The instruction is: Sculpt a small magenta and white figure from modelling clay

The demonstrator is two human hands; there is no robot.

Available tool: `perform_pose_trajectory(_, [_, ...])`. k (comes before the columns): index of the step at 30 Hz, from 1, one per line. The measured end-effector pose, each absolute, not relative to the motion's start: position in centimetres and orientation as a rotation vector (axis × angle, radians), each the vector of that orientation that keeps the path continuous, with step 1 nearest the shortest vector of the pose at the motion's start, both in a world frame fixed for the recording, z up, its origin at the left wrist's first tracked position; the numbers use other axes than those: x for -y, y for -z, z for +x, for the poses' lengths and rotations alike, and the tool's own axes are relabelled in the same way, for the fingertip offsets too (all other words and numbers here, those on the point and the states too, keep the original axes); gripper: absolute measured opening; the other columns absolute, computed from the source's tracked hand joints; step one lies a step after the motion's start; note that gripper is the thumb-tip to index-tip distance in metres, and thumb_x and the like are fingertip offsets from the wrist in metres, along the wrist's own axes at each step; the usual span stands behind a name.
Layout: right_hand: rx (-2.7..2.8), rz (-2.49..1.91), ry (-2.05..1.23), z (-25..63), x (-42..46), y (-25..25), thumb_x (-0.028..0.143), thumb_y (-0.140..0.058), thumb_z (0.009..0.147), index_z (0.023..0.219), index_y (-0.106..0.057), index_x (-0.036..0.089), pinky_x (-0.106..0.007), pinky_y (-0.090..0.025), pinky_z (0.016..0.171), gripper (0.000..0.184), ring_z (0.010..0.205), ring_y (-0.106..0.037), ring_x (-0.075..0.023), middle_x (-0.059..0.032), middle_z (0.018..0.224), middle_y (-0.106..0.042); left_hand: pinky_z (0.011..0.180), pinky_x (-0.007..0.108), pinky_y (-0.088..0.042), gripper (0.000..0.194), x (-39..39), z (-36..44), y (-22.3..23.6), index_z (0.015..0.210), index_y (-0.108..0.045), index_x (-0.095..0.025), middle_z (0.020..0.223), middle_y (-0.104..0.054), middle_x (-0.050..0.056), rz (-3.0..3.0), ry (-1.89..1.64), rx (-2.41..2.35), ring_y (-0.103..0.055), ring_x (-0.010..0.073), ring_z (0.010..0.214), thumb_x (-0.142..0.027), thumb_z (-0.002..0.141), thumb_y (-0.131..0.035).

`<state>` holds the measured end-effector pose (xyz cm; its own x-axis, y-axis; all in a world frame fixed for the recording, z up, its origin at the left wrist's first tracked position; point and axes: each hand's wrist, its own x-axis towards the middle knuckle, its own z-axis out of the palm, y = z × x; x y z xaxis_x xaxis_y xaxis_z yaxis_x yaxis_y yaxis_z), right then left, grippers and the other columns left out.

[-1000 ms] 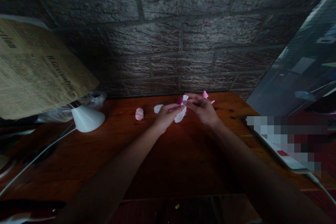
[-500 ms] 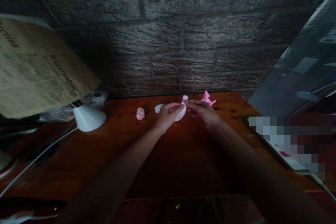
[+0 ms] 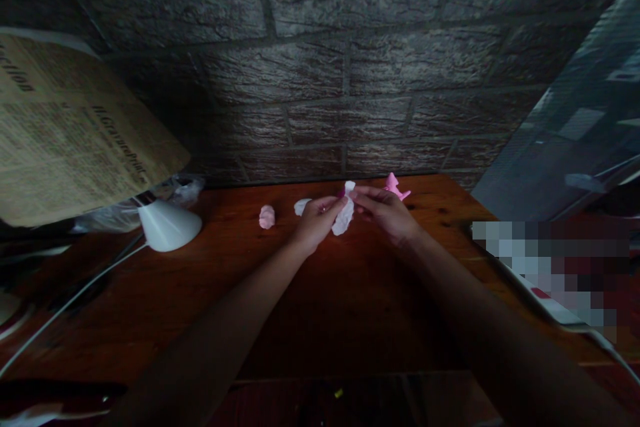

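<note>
Both hands pinch a soft, crumpled white piece [image 3: 343, 219] held just above the wooden table. Whether it is tissue or modelling clay I cannot tell. My left hand [image 3: 318, 217] grips its left side between thumb and fingers. On the other side, the thumb and fingertips of my right hand [image 3: 387, 212] close on its narrow upper part. Behind my left hand lies another white lump [image 3: 301, 207], partly hidden. A pale pink lump [image 3: 267, 217] rests farther left. A bright pink figure [image 3: 395, 185] with pointed parts stands behind my right hand. Something magenta shows slightly between the hands.
A lamp with a newsprint shade [image 3: 80, 127] and white base [image 3: 170, 223] stands at the left, its cord crossing the wooden table [image 3: 210, 307]. Clear plastic wrapping lies behind it. A brick-patterned wall rises at the back. At the right is a blurred-out flat device [image 3: 555, 310].
The lower part of the white piece hangs a little lower and shows more between my hands. Both hands stay in nearly the same place, still pinching it.
</note>
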<state>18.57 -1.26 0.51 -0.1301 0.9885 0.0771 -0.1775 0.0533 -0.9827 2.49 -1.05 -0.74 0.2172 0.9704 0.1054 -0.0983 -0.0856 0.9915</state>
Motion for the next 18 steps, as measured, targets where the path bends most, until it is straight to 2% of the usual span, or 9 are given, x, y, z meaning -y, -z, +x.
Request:
perform_pose_trajectory(4, [1.177,-0.94,-1.321,18.59,1.31,-0.75,0.045,-0.088,0.063,0.094,-0.075,0.02,-0.023,-0.035,0.051,0.042,0.059,-0.051,-0.0092,0.0015,0.069,-0.065,0.07,0.03,-0.047,0.025,1.18,2.51,0.73,0.088,-0.075,-0.016,0.084,-0.073,0.007,1.288,-1.09,-0.912,-0.063,0.0158,0.072,-0.04,0.083,-0.072])
perform_pose_trajectory(10, [1.203,-0.913,-1.214,18.82,0.8,-0.2,0.046,-0.085,0.066,0.091,-0.074,0.02,-0.027,-0.045,0.058,0.038,0.063,-0.054,-0.0118,-0.0001,0.072,-0.067,0.068,0.029,-0.048,0.021,1.24,2.79,0.96,0.089,-0.076,-0.016,0.08,-0.073,0.007,1.311,-1.019,-0.919,-0.065,0.0165,0.071,-0.036,0.083,-0.074])
perform_pose_trajectory(14, [1.263,-0.908,-1.177,18.89,0.64,0.02,0.044,-0.084,0.068,0.09,-0.074,0.021,-0.029,-0.046,0.06,0.034,0.064,-0.055,-0.0123,0.0003,0.072,-0.067,0.068,0.028,-0.051,0.018,1.18,2.8,0.76,0.093,-0.075,-0.017,0.081,-0.073,0.005,1.24,-1.101,-0.97,-0.065,0.0148,0.072,-0.031,0.082,-0.076])
perform_pose_trajectory(18, [1.252,-0.894,-1.184,18.97,0.67,0.01,0.041,-0.082,0.07,0.092,-0.074,0.022,-0.029,-0.045,0.062,0.03,0.066,-0.055,-0.0124,-0.0001,0.074,-0.067,0.071,0.031,-0.056,0.019,1.4,2.75,0.31,0.095,-0.074,-0.016,0.088,-0.074,0.008,1.17,-1.113,-0.946,-0.069,0.017,0.077,-0.028,0.081,-0.078])
